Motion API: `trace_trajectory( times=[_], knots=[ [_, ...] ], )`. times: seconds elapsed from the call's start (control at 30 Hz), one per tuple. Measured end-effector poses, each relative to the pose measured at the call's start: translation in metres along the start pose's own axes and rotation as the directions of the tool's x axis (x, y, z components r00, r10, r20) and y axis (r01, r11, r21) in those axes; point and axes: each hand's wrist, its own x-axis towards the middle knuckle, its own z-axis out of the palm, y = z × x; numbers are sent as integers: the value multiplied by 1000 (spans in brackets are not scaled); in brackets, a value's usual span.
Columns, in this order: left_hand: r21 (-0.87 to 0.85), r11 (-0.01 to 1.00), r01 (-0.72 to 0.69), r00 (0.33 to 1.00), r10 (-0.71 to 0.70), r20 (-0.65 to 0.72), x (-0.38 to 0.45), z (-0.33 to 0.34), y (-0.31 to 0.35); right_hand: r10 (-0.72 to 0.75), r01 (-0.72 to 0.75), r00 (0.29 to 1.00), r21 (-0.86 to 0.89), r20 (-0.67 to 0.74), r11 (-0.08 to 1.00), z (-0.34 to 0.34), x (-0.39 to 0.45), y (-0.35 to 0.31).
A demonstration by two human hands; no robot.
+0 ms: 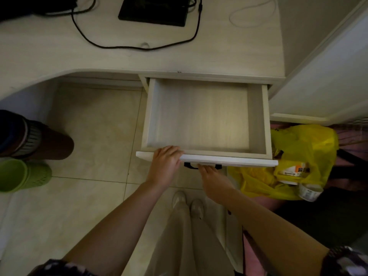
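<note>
2 hands (165, 164) (214, 182) on open drawer (199, 116); packets (292, 170) in yellow bag (310, 144).

Drawer (266, 120) stood pulled out under the desk (99, 56), with its inside open to entry from above. The desk lip overhung the far end. Left hand (166, 164) gripped the front's top edge and right hand (214, 181) held the handle (189, 165), blocking the near left. Bag (298, 148) crowded the near right corner, and a cabinet (328, 76) walled the right. Floor (89, 136) to the left was passable as far as a bin (22, 174).
</note>
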Motion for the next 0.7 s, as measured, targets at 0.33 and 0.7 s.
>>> trace_trajectory(
  times=[0.33,0.7],
  knots=[
    [-219,954,205,967,-232,-105,-33,-56,6,-41,41,995,-4,-95,999,-52,-34,-27],
    [-296,843,449,844,-509,-169,-107,-107,-42,-234,221,960,-93,-155,971,-104,-1,-125]
  ],
)
